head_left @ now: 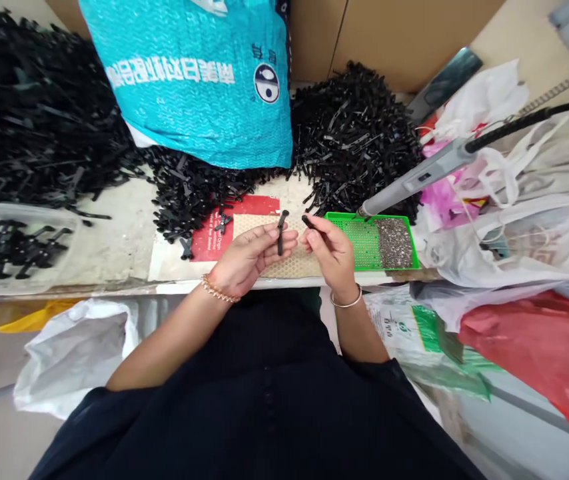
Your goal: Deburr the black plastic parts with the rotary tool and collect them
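Note:
In my left hand [257, 252], palm turned up, a slim black plastic piece [280, 235] stands upright between thumb and fingers. My right hand [332, 250] pinches another small black plastic piece [308, 221] by its end, a short gap away from the left fingertips. Both hands hover over a beige honeycomb-patterned mat [252, 228] near the table's front edge. Just right of my right hand lies a green tray [328, 217] with a perforated plate and many small metal screws [395, 243] at its right side.
Large heaps of black parts [359, 133] cover the back, around a blue bag [199, 87]. A grey electric screwdriver [414, 177] hangs over the green tray. At left stands a clear bin [64, 230] of joined black pieces; plastic bags [524, 307] crowd the right.

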`<state>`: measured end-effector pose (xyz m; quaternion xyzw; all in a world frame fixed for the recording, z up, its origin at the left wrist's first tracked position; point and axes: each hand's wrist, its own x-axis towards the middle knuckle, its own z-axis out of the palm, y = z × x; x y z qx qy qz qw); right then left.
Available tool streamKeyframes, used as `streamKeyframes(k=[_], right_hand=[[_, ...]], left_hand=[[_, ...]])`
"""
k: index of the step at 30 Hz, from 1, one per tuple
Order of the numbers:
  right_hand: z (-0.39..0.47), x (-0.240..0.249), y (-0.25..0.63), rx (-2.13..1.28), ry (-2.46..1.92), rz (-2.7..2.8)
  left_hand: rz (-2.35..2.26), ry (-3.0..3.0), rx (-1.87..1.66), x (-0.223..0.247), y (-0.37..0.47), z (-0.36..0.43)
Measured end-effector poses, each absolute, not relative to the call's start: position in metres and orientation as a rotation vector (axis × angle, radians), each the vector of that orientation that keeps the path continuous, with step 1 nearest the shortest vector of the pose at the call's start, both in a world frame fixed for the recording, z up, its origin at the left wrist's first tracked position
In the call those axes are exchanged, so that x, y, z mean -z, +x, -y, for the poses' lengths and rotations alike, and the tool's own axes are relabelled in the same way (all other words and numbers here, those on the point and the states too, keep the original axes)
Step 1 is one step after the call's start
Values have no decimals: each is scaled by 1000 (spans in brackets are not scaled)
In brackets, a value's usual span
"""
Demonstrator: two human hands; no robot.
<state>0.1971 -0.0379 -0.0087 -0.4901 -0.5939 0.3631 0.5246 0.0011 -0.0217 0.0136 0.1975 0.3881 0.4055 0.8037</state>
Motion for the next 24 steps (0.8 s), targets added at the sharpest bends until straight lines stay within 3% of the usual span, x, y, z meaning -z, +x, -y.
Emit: streamKeyframes(k=[9, 13, 18, 24], right_hand=[[37, 40, 157, -1097, -1241, 1127], [30, 32, 169, -1070, -1258, 1106], [14, 7, 200, -989, -1220, 1607], [14, -9, 198, -692, -1183, 1894]], left_hand=[[-835, 607, -1357, 2, 34, 31], [-863, 758, -1280, 1, 21, 33], [-917, 968, -951, -12, -18, 24], [-993, 902, -854, -3, -19, 19]])
